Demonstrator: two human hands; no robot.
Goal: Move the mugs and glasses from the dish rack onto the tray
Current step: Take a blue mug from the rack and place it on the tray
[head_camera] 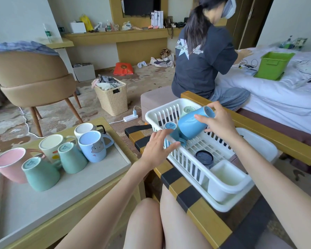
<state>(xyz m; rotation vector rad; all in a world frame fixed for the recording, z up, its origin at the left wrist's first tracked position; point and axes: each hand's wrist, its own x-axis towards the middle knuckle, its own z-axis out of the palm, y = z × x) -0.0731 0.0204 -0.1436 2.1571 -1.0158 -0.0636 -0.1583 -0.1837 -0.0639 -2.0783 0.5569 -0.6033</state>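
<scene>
Caller: Cluttered bedroom, someone else (203, 56) sitting on the bed with their back to us, and up front a checkered table (196, 200) carrying the dish rack (185, 164). Right hand (217, 121) is wrapped round a blue mug (192, 123), tipped on its side over the rack, handle hanging down!

Analyst: And the left hand (156, 146) holds nothing: fingers straight and spread at the rack's near rim. I can't tell if they touch it. The hands are apart, one on each side of that mug.

Caller: Where's it headed?

Analyst: Over to the tray (115, 164) on the left, I'd say, where six mugs already crowd the far end. Plenty of bare tray nearer us, though.

Caller: So what goes wrong from here?

Analyst: Watch that dangling handle. It's right beside a small blue cup (170, 125) standing base-up in the rack and close to the rack's ribs. Drag the mug sideways before it's clear and the handle could snag and topple the cup.

Caller: And the grip?

Analyst: It's a one-handed hold near one end of a glazed mug, and the weight hangs out past the fingers. If it rolls, it drops onto the dark glass (204, 157) below. A pale green mug (188, 110) waits at the back too.
</scene>
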